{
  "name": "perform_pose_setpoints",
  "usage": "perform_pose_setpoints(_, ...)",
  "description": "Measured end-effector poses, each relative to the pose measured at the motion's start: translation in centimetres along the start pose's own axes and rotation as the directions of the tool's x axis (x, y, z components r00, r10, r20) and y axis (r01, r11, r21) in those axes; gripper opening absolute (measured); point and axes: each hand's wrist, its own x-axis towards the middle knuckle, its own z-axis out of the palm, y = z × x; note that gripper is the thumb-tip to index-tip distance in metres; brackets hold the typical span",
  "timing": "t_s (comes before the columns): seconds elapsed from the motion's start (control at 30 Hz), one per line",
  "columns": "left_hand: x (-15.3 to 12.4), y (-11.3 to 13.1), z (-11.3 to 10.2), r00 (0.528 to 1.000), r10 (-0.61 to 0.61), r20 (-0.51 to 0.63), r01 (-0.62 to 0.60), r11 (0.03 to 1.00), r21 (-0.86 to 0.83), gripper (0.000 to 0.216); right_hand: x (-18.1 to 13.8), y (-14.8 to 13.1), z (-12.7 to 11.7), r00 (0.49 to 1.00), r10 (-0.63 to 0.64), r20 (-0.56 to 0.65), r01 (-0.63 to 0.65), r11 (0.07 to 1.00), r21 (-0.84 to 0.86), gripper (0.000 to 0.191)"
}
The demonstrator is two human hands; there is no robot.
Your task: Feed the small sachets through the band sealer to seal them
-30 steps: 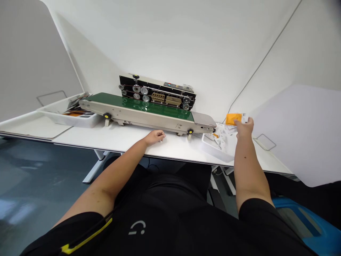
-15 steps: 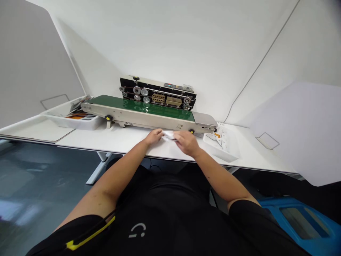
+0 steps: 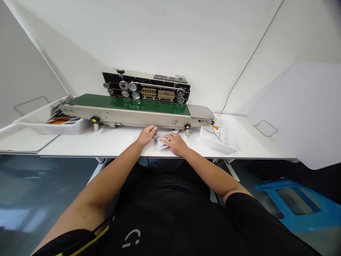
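A small white packet [image 3: 162, 145] with dark print lies at the front of the white table, below the conveyor. My right hand [image 3: 176, 144] is over it, fingers bent across its upper face and gripping it; the palm hides its right part. At the packet's left corner is my left hand [image 3: 147, 136], its fingers curled together in a pinch. Whatever those fingertips hold is too small to make out. Just behind both hands runs the band sealing machine [image 3: 149, 116], with a green belt and a row of metal rollers.
To the right stands a white bin [image 3: 217, 145] of white printed packets. A larger white tray [image 3: 57, 128] at the left holds dark and orange flat pieces. The table's front edge [image 3: 128, 156] runs close to my body. A blue plastic object [image 3: 298, 206] is low on the right.
The packet has come down toward the table and shows more of its printed face. My right hand has moved left over it, and the view has shifted slightly right.
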Motion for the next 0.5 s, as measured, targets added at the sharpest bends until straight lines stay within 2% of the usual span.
perform_pose_setpoints(0.1, -0.4, 0.6, -0.1, 0.999, 0.038, 0.014, -0.041, 0.979, 0.201, 0.034, 0.4, -0.1, 0.1, 1.0, 0.021, 0.022, -0.022, 0.998, 0.055, 0.046)
perform_pose_setpoints(0.27, -1.2, 2.1, -0.3, 1.0, -0.016, -0.018, 0.021, 0.942, 0.334, 0.033, 0.7, -0.2, 0.0, 0.999, 0.026, 0.039, -0.032, 0.989, 0.145, 0.064)
perform_pose_setpoints(0.33, -1.5, 2.7, -1.0, 0.998, -0.043, 0.038, 0.028, 0.945, 0.326, 0.031, 0.8, -0.1, -0.2, 0.998, 0.038, 0.056, -0.046, 0.986, 0.159, 0.065)
perform_pose_setpoints(0.4, -2.2, 3.2, -2.2, 0.98, -0.097, 0.175, 0.042, 0.955, 0.293, 0.028, 0.8, 0.0, -0.3, 0.996, 0.052, 0.075, -0.064, 0.983, 0.173, 0.061)
perform_pose_setpoints(0.43, -2.7, 3.4, -3.0, 0.947, -0.148, 0.286, 0.068, 0.96, 0.273, 0.03, 0.8, 0.1, -0.4, 0.995, 0.057, 0.083, -0.071, 0.981, 0.182, 0.059)
perform_pose_setpoints(0.47, -3.4, 3.6, -3.9, 0.876, -0.218, 0.429, 0.113, 0.96, 0.257, 0.033, 0.8, 0.1, -0.4, 0.994, 0.059, 0.09, -0.076, 0.978, 0.194, 0.057)
perform_pose_setpoints(0.5, -4.4, 3.9, -5.0, 0.785, -0.285, 0.55, 0.174, 0.953, 0.247, 0.037, 0.7, 0.2, -0.5, 0.994, 0.06, 0.095, -0.079, 0.975, 0.208, 0.055)
